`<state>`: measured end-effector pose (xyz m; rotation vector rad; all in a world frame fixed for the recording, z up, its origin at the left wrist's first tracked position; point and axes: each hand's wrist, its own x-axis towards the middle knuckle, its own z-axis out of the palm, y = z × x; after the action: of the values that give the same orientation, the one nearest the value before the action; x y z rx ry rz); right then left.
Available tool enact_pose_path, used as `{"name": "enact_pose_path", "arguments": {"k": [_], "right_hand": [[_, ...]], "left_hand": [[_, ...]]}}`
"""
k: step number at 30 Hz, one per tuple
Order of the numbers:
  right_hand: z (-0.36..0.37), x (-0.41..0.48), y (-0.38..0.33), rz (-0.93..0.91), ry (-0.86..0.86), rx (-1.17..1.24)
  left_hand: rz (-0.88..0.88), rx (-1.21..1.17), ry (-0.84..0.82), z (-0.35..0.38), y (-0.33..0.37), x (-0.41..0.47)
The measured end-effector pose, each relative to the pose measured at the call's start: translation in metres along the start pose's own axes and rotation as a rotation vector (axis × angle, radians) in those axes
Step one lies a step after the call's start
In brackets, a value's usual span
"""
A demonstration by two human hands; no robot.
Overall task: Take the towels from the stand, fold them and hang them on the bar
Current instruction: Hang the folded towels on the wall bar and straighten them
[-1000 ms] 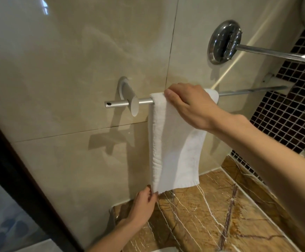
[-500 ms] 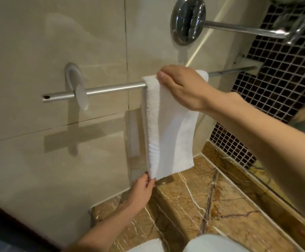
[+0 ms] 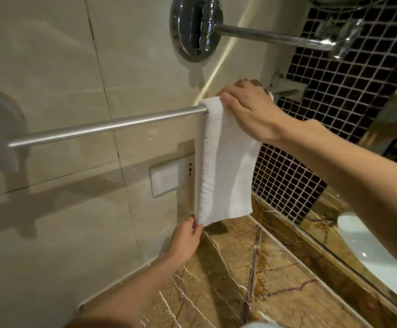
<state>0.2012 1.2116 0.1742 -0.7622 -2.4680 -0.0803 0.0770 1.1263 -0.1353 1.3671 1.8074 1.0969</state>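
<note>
Bar [image 3: 107,125] partly behind right hand [image 3: 252,112]

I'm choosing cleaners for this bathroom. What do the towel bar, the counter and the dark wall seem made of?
Towel bar: probably metal, brushed satin, by its soft dull sheen. Counter: polished brown stone, perhaps marble, veined and reflective. Dark wall: small glossy mosaic tiles, pale grout lines.

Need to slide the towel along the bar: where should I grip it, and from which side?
Grip the towel at its top fold over the bar, from above and in front, as the right hand does. It hangs limp, so its lower edge would likely only swing.
</note>
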Motion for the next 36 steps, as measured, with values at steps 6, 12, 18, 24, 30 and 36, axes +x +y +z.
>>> {"name": "enact_pose_path", "arguments": {"k": [6,12,18,24,30,36], "right_hand": [[-0.009,-0.004,0.037,0.082,0.001,0.115],[-0.014,-0.003,0.071,0.251,-0.097,0.076],[-0.014,-0.004,0.092,0.259,-0.013,0.133],[-0.012,-0.006,0.096,0.172,0.035,0.072],[-0.017,-0.008,0.092,0.158,0.026,0.061],[-0.024,-0.016,0.084,0.23,0.046,0.066]], "left_hand": [[0.042,0.113,0.042,0.022,0.02,0.033],[0.068,0.07,0.029,0.053,0.037,0.059],[0.097,0.092,0.019,0.074,0.045,0.076],[0.093,0.094,0.022,0.081,0.044,0.084],[0.102,0.11,0.064,0.079,0.046,0.082],[0.121,0.083,0.043,0.067,0.054,0.075]]}}
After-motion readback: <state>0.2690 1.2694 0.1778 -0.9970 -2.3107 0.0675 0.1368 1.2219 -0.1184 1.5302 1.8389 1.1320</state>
